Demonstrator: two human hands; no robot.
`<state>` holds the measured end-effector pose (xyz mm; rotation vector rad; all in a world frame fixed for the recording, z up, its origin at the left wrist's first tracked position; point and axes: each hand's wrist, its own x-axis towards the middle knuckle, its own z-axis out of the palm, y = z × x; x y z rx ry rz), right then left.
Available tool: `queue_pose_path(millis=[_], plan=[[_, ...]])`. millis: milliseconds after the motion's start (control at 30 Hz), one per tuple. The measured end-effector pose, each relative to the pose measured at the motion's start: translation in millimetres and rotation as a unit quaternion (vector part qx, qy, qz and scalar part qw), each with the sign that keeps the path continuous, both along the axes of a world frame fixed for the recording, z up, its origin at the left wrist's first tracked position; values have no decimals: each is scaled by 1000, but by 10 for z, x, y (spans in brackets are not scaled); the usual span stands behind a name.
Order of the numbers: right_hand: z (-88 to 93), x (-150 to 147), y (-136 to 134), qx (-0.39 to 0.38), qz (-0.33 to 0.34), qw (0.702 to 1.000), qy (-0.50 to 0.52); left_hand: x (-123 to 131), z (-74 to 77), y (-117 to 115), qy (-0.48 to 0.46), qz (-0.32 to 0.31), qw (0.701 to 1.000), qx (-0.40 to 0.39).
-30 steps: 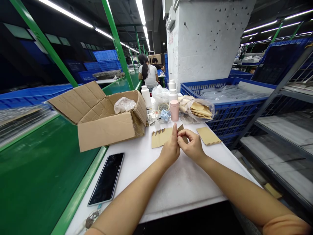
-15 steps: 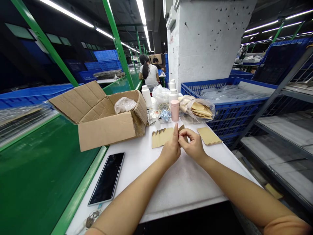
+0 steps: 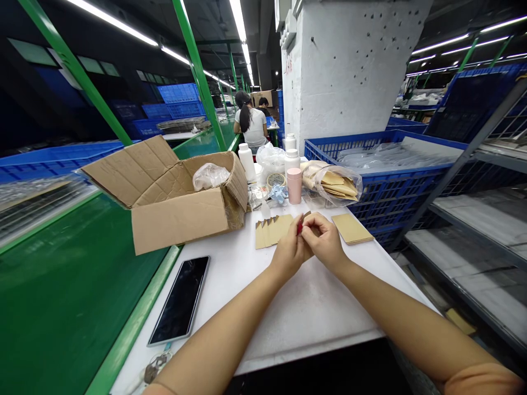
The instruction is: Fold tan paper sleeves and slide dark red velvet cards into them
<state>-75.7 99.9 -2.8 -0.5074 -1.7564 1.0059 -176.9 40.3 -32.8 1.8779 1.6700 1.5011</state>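
My left hand is closed on a small brown paper envelope, partly hidden behind the fingers. My right hand meets it over the table, fingers pinched at the envelope's upper part. Between the fingertips shows a small red thing, too small to name. Just left of my hands, several overlapping brown envelopes lie fanned out with their flaps up. On the right lies a neat stack of flat brown envelopes.
An open cardboard box stands at the left, behind a phone. At the back are a pink bottle, white bottles, a tape roll and bagged envelopes. A blue crate borders the table.
My left hand's raised finger has bent down toward the envelope, and a red thing now shows between the fingertips. My right hand stays pinched at nearly the same spot.
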Motion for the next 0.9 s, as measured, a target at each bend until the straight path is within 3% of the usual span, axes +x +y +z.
queue_pose_path(millis=[333, 633, 767, 900], plan=[[-22, 7, 23, 37, -93, 994, -35, 43, 49, -3, -75, -38, 996, 31], [15, 36, 28, 61, -39, 997, -30, 24, 13, 20, -86, -28, 996, 21], [-22, 14, 70, 63, -45, 996, -33, 8, 9, 54, -179, 18, 984, 6], [-53, 6, 122, 65, -99, 990, -77, 10, 32, 76, -287, 0, 957, -25]])
